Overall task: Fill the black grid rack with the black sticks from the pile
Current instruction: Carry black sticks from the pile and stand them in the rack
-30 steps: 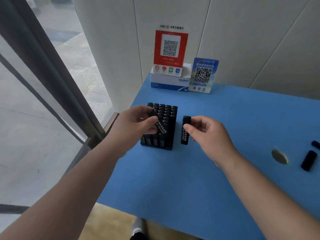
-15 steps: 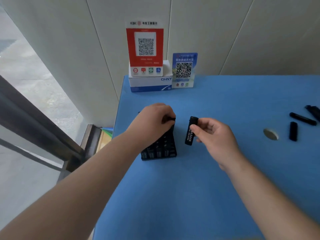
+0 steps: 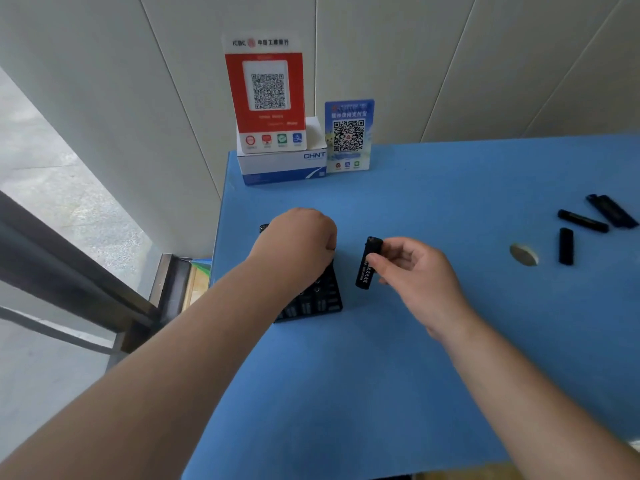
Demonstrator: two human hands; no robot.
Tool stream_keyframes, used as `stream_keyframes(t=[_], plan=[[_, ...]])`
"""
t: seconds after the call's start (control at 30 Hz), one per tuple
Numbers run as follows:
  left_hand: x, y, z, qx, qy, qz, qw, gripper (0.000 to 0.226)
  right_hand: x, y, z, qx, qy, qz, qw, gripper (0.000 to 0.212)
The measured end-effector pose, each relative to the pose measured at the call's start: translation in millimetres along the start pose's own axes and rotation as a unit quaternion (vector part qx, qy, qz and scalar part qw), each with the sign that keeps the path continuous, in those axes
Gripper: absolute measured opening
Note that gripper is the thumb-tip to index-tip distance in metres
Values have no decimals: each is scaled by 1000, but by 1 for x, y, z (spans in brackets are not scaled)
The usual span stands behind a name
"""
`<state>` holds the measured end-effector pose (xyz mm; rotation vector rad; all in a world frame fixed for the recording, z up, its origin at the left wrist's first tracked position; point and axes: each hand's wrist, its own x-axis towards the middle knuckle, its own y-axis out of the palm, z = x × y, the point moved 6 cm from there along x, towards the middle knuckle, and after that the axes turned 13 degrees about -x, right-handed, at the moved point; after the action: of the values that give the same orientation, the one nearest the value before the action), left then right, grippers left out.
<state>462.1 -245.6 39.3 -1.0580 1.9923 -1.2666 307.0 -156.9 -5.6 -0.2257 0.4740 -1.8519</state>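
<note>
1. Pale wall panels back a blue desk [image 3: 398, 358], where a person works with both bare hands over a black grid rack [image 3: 317, 299] near the desk's left edge.
2. Knuckles up, the left hand [image 3: 298, 244] sits curled over the rack's far part, covering most of it; whether its fingers hold a stick cannot be told from this side.
3. Just right of the rack, the right hand [image 3: 415, 271] pinches one black stick [image 3: 367, 263] between thumb and fingertips, nearly upright and tilted slightly (white lettering runs along its side), clear of the rack.
4. Near rows of the rack show sticks already standing in their cells.
5. Well apart, at the desk's right side, the pile [image 3: 588, 220] lies as a few loose black sticks, with a round hole [image 3: 523, 254] in the desk between them and the hands.
6. Against the wall stand a red QR sign [image 3: 268, 95] on a white and blue box [image 3: 284, 166], and a blue QR sign [image 3: 349, 135] beside it.
</note>
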Motion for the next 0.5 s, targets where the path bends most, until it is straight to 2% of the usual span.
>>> stream_keyframes(t=[0.13,0.33,0.5], plan=[[-1,4,-3,8,20,10,1000,18,3,2,2,5,-8,6,1000,10],[-11,-3,7,-91,48,-32,994,18,9,9,9,-26,-51,19,998,18],[-25,-14,26,-148,28,-123,981,18,18,27,14,-91,-88,38,991,24]])
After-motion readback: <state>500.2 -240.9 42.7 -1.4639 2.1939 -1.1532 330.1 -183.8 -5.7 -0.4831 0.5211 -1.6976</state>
